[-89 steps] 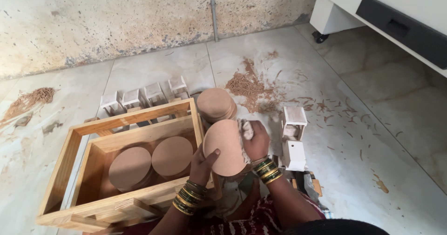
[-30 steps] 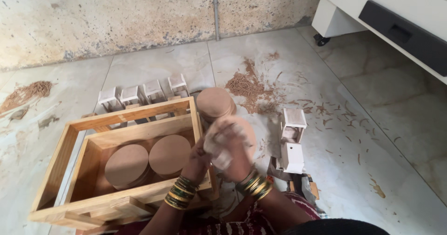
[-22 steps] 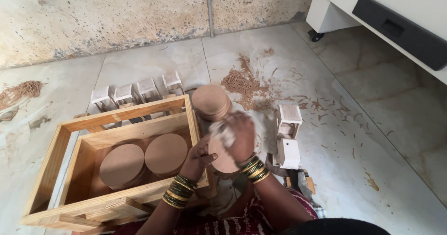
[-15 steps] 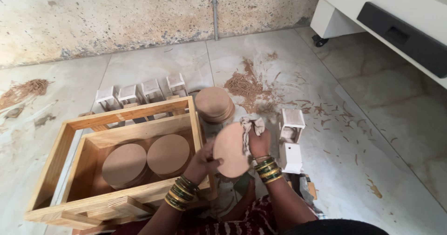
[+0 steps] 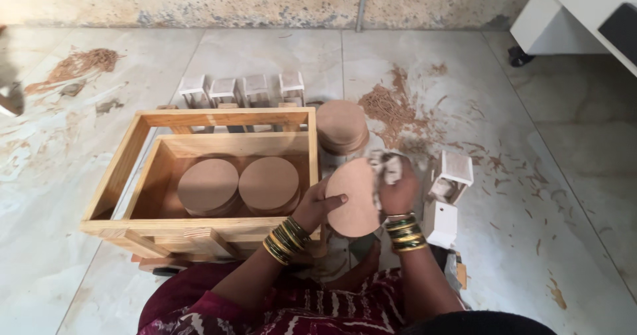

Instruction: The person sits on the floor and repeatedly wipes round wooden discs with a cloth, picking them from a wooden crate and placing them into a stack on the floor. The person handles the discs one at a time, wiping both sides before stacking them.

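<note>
The left hand (image 5: 317, 205) grips the edge of a round, flat, light-brown wooden disc (image 5: 352, 196), held tilted above the lap. The right hand (image 5: 397, 190) presses a crumpled pale cloth (image 5: 385, 169) against the disc's right edge. The open wooden crate (image 5: 199, 225), beside the left hand, contains two round wooden discs (image 5: 239, 186) lying flat, side by side.

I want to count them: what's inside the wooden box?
Inside the wooden box lie two round wooden discs side by side. Each seems to top a short stack; how many lie underneath is hidden.
</note>
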{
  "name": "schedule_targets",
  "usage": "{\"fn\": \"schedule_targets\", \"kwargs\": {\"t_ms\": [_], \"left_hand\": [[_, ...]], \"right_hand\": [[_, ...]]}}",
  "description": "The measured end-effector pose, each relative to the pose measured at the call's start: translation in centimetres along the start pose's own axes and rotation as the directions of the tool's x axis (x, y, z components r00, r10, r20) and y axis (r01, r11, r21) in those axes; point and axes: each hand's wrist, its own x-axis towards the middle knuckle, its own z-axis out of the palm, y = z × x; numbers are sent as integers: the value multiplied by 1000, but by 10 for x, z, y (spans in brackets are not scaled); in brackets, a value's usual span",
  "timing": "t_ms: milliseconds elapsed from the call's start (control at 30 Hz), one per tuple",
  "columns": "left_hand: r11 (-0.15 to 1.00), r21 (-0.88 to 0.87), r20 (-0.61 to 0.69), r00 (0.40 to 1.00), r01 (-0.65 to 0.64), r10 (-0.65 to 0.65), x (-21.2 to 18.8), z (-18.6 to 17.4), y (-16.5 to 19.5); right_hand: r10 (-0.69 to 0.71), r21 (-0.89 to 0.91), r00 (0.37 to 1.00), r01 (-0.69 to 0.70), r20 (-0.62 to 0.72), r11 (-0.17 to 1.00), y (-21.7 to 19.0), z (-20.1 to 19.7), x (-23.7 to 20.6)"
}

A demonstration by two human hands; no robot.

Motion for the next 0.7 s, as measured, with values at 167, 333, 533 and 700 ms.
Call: {"fn": "schedule_targets", "kwargs": {"t_ms": [167,333,533,700], "left_hand": [[990,-72,-368,926,-118,84,-4,2,35],[297,948,-145,672,-117,726,-18,-83,88],[952,307,-855,436,-8,279,-13,-227,156],[878,421,-870,375,227,320,-35,-286,142]], "right_hand": [[258,176,966,-248,-33,953,76,-3,0],[363,214,929,-341,-71,915,98,6,4],[409,217,911,-409,47,886,94,31,11],[260,93,954,-275,152,957,100,47,10]]}}
